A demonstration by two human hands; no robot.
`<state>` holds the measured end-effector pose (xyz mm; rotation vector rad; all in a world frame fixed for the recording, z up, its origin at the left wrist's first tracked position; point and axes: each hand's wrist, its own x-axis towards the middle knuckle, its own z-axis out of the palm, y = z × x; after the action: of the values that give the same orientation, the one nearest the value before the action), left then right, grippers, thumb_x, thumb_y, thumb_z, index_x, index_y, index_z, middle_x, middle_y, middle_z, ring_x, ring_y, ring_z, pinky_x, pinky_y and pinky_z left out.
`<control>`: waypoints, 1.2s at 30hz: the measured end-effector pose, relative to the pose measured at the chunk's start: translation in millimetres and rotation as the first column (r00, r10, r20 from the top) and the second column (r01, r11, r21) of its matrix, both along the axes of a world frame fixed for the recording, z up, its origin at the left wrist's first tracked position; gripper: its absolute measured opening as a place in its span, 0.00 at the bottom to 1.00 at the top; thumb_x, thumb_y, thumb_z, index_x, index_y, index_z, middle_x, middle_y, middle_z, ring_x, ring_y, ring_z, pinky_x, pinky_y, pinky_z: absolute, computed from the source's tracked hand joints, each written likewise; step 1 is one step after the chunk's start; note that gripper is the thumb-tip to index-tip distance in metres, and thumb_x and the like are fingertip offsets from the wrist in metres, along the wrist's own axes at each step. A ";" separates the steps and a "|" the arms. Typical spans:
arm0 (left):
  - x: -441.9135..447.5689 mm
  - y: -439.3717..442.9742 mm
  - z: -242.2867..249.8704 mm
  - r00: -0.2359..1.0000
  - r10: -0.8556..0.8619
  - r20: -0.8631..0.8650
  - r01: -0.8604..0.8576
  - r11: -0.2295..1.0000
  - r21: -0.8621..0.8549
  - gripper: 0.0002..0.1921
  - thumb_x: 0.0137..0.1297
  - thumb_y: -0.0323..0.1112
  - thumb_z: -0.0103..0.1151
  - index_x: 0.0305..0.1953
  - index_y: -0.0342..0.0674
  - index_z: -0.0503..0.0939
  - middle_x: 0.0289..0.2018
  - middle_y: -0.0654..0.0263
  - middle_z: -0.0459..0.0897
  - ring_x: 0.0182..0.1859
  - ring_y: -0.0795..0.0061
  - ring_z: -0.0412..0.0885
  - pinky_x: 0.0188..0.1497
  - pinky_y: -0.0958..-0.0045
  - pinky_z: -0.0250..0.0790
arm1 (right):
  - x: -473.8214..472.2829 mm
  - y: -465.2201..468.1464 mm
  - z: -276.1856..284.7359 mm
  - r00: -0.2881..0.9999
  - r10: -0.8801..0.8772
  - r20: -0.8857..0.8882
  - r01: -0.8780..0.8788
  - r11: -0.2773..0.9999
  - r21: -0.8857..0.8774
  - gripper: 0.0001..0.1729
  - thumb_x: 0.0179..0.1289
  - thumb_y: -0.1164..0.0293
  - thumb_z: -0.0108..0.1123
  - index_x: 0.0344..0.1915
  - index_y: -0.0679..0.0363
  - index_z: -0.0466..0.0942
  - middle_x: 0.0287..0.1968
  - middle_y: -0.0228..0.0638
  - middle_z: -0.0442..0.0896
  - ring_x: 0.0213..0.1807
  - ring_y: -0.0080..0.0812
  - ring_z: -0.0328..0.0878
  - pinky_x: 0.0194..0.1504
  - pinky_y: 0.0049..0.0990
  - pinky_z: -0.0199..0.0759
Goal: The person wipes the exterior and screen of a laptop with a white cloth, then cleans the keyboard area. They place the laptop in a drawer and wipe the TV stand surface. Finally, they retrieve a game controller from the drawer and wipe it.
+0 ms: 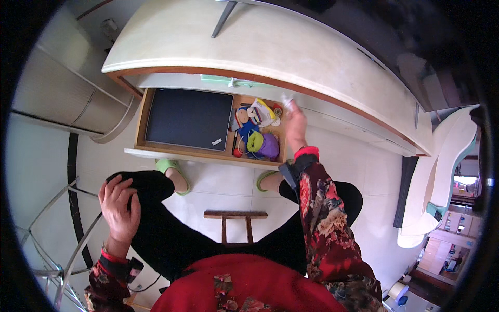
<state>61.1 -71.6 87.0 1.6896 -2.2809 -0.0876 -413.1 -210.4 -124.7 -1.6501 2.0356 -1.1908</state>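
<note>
My right hand [296,126] is raised beside the right end of a pulled-out wooden drawer [187,157]. Its fingers pinch a small whitish object [287,100], too blurred to name. On my left knee rests my left hand [121,206], holding nothing, its fingers a little apart. A closed black ThinkPad laptop [189,119] fills the drawer's left part. Crowded to its right are a purple and lime-green pouch [269,146], a red round item [237,152], a roll of tape [277,110], a white and yellow item [265,113] and other small things.
Above the drawer runs a cream cabinet top [253,43] with a dark television [390,50] on it. A mint-green item [216,79] lies inside the cabinet. A wooden stool [235,214] is beneath me; a metal rack [80,241] stands at left.
</note>
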 end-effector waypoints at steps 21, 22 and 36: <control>-53.1 -41.2 4.5 0.978 -0.088 0.188 0.055 0.983 0.175 0.06 0.56 0.28 0.51 0.33 0.37 0.79 0.45 0.59 0.82 0.59 0.53 0.73 0.68 0.49 0.53 | -71.6 -27.8 -43.9 0.809 0.255 -0.529 -0.003 0.902 0.431 0.33 0.71 0.52 0.46 0.68 0.59 0.63 0.72 0.43 0.62 0.75 0.41 0.53 0.74 0.47 0.41; -57.7 -43.0 4.2 0.978 -0.095 0.187 0.060 0.981 0.182 0.06 0.57 0.29 0.52 0.33 0.37 0.79 0.45 0.59 0.82 0.58 0.53 0.73 0.68 0.49 0.53 | -95.6 -23.1 -46.2 0.795 0.227 -0.563 0.053 0.898 0.436 0.33 0.71 0.52 0.45 0.69 0.58 0.62 0.72 0.43 0.62 0.75 0.41 0.53 0.74 0.47 0.42; -82.4 -38.3 2.1 0.960 -0.116 0.253 0.080 0.986 0.149 0.04 0.56 0.29 0.55 0.32 0.39 0.78 0.43 0.60 0.82 0.56 0.54 0.74 0.67 0.49 0.54 | -231.2 -13.0 -91.1 0.710 -0.172 -0.683 0.465 0.843 0.271 0.24 0.69 0.55 0.43 0.50 0.60 0.77 0.56 0.43 0.78 0.63 0.45 0.67 0.71 0.47 0.48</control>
<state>-21.3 -109.8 89.1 1.7448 -2.6076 -0.0461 -644.3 -223.4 -215.8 -1.6310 2.8384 -0.1574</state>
